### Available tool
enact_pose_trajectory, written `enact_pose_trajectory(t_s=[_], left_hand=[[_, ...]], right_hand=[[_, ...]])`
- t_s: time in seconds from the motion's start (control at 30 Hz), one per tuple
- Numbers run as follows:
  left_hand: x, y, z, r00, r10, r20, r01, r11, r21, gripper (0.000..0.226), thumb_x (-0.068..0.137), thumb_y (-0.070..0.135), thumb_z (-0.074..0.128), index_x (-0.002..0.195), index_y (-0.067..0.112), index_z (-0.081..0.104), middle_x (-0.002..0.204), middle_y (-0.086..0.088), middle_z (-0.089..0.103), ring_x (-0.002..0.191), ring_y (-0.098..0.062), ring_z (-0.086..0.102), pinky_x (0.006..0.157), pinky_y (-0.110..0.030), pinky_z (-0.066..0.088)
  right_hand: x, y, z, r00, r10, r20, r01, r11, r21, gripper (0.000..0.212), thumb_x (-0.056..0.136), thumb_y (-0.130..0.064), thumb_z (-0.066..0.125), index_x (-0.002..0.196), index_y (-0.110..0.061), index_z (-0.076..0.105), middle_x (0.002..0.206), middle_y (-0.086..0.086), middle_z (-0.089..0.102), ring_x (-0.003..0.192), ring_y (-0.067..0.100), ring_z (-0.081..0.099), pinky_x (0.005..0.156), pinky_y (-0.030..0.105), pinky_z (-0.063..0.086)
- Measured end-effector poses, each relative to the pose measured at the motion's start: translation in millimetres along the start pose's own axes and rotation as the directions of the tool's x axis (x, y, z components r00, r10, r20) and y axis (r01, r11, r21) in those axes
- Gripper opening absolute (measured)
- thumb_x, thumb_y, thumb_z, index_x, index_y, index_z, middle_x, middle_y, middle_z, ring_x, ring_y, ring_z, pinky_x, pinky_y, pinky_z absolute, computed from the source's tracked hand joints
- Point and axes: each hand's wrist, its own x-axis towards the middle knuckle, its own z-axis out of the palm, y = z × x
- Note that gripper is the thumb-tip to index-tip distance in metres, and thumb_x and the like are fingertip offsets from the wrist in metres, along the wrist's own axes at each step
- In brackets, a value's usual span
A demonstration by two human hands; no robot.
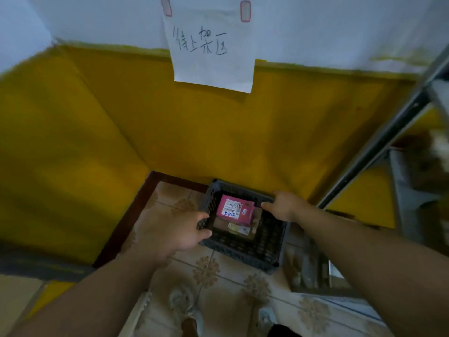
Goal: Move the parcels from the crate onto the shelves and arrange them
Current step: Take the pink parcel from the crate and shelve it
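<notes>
Left hand (179, 229) and right hand (284, 205) grasp the crate (255, 254) by 2 rims. A pink parcel (235, 210) lies between their fingers (205, 233).

Small parcel sorting room, handwritten paper sign (211, 47) taped to a white-and-yellow painted wall (194, 132) at top centre, grey metal shelving rack (379, 147) along the right edge, black plastic crate (245, 254) of labelled parcels (234, 210) on a patterned tile floor (218, 285) at lower centre.
</notes>
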Motion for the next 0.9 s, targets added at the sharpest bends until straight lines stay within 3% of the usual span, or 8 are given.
enact_pose_trajectory(t_s=[0.07, 0.17, 0.27, 0.4, 0.5, 0.6, 0.77, 0.9], left_hand=[[34, -13, -7, 0.997, 0.043, 0.068, -0.047, 0.998, 0.047, 0.060, 0.092, 0.047, 0.056, 0.146, 0.031, 0.035, 0.144, 0.004, 0.048, 0.119, -0.012, 0.051, 0.069, -0.016, 0.034], [87, -37, -16, 0.983, 0.123, 0.137, -0.134, 0.988, 0.075, 0.058, 0.092, 0.046, 0.057, 0.144, 0.031, 0.039, 0.142, 0.002, 0.050, 0.120, -0.015, 0.051, 0.075, -0.022, 0.035], [138, -61, -17, 0.969, 0.162, 0.186, -0.186, 0.975, 0.121, 0.057, 0.090, 0.049, 0.057, 0.143, 0.033, 0.040, 0.138, 0.003, 0.053, 0.111, -0.015, 0.055, 0.073, -0.024, 0.038], [202, -84, 5, 0.960, 0.137, 0.245, -0.160, 0.984, 0.076, 0.054, 0.090, 0.046, 0.059, 0.140, 0.032, 0.044, 0.128, 0.006, 0.058, 0.086, -0.006, 0.052, 0.061, -0.020, 0.039], [253, -102, 39, 0.963, 0.120, 0.241, -0.127, 0.992, 0.013, 0.050, 0.091, 0.041, 0.060, 0.137, 0.027, 0.047, 0.130, 0.000, 0.058, 0.101, -0.015, 0.057, 0.070, -0.024, 0.043], [301, -123, 81, 0.965, 0.088, 0.245, -0.082, 0.996, -0.036, 0.053, 0.091, 0.042, 0.060, 0.139, 0.027, 0.045, 0.137, -0.003, 0.052, 0.115, -0.021, 0.055, 0.083, -0.028, 0.045], [369, -148, 145, 0.977, 0.005, 0.214, 0.009, 0.998, -0.062, 0.060, 0.089, 0.046, 0.059, 0.144, 0.028, 0.040, 0.144, -0.002, 0.046, 0.111, -0.017, 0.055, 0.072, -0.023, 0.037], [419, -163, 183, 0.984, 0.000, 0.180, 0.016, 0.996, -0.088, 0.061, 0.092, 0.044, 0.058, 0.146, 0.026, 0.037, 0.147, -0.003, 0.043, 0.123, -0.019, 0.049, 0.084, -0.025, 0.035]], right_hand=[[14, 3, 6, 0.999, 0.053, -0.003, -0.053, 0.998, 0.040, 0.064, 0.097, -0.057, 0.048, 0.145, -0.016, 0.039, 0.126, 0.009, 0.057, 0.101, 0.026, 0.057, 0.074, 0.031, 0.047], [36, 0, 17, 0.989, 0.149, -0.023, -0.146, 0.985, 0.087, 0.065, 0.098, -0.055, 0.048, 0.148, -0.015, 0.036, 0.145, 0.012, 0.046, 0.122, 0.031, 0.051, 0.096, 0.038, 0.047], [61, -9, 33, 0.975, 0.218, -0.032, -0.212, 0.969, 0.126, 0.070, 0.097, -0.056, 0.049, 0.152, -0.017, 0.029, 0.149, 0.012, 0.042, 0.126, 0.031, 0.049, 0.094, 0.033, 0.045], [113, -13, 59, 0.975, 0.222, 0.000, -0.221, 0.972, 0.074, 0.069, 0.098, -0.055, 0.047, 0.151, -0.015, 0.029, 0.142, 0.013, 0.049, 0.116, 0.029, 0.054, 0.077, 0.032, 0.040], [161, -5, 86, 0.979, 0.205, 0.016, -0.205, 0.971, 0.123, 0.062, 0.098, -0.053, 0.049, 0.145, -0.014, 0.038, 0.140, 0.013, 0.051, 0.116, 0.030, 0.054, 0.078, 0.029, 0.039], [216, 12, 122, 0.978, 0.199, 0.070, -0.207, 0.968, 0.143, 0.063, 0.099, -0.048, 0.049, 0.148, -0.011, 0.036, 0.148, 0.014, 0.044, 0.129, 0.031, 0.046, 0.090, 0.028, 0.038], [301, 57, 186, 0.969, 0.197, 0.148, -0.222, 0.958, 0.181, 0.052, 0.098, -0.044, 0.053, 0.139, -0.011, 0.048, 0.135, 0.015, 0.056, 0.115, 0.027, 0.055, 0.080, 0.024, 0.036], [362, 82, 218, 0.968, 0.196, 0.157, -0.221, 0.962, 0.163, 0.055, 0.098, -0.045, 0.053, 0.142, -0.014, 0.045, 0.141, 0.013, 0.053, 0.121, 0.029, 0.053, 0.085, 0.026, 0.038]])
